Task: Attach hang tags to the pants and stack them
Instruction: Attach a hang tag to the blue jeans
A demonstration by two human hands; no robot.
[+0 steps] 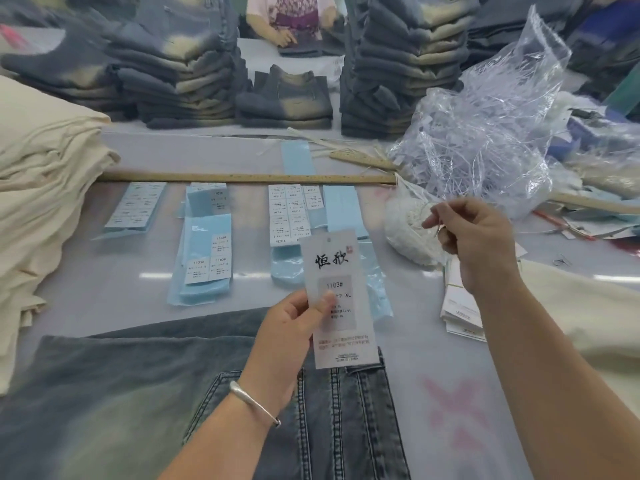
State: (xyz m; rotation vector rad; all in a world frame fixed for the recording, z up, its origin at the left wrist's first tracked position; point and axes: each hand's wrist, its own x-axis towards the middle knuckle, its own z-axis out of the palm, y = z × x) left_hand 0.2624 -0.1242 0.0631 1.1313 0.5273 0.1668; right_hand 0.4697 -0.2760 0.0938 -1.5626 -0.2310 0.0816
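Observation:
A white hang tag (337,271) with black characters and a grey size sticker is held upright by my left hand (294,327), pinched between thumb and fingers. Below it a pair of faded blue jeans (138,393) lies flat on the table with a back pocket showing. My right hand (474,237) is raised to the right, its thumb and fingers pinching a thin string or fastener (437,226) just in front of a bag of white strings (408,230).
Blue sticker sheets (207,258) with size labels lie in rows behind the tag. A long wooden ruler (242,177) crosses the table. Crumpled clear plastic bags (485,140) sit right, cream fabric (45,188) left, tall jeans stacks (398,64) at the back. More hang tags (460,306) lie right.

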